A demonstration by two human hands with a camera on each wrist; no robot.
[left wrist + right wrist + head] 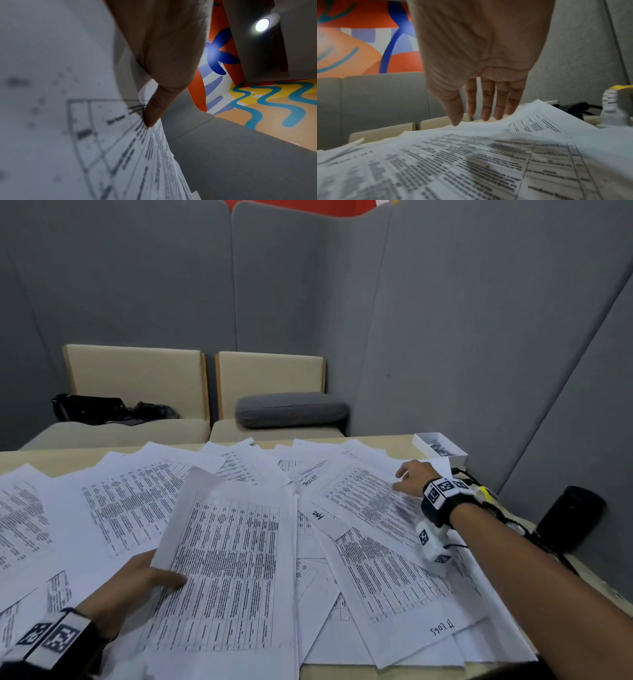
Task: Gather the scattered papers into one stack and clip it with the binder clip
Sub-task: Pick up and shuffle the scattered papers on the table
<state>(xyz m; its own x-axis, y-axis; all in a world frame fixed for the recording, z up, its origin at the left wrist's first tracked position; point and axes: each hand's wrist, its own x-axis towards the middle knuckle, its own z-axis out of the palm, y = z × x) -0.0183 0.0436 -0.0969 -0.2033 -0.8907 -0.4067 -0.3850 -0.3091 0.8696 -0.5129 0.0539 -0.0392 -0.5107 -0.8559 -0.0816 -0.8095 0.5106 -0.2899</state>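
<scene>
The left hand [137, 580] pinches a printed sheet [226, 570] by its left edge, long axis running away from the person, while the right hand [411, 475], fingers straight, touches the far sheet [363, 501] among the papers spread on the table [397, 441].

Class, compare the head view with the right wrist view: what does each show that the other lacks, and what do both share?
Head view only: the left hand gripping a printed sheet, a white box at the far table corner, and a grey cushion.

Right wrist view only: a colourful wall mural.

Both: the right hand, fingers straight, reaching onto the scattered papers.
</scene>
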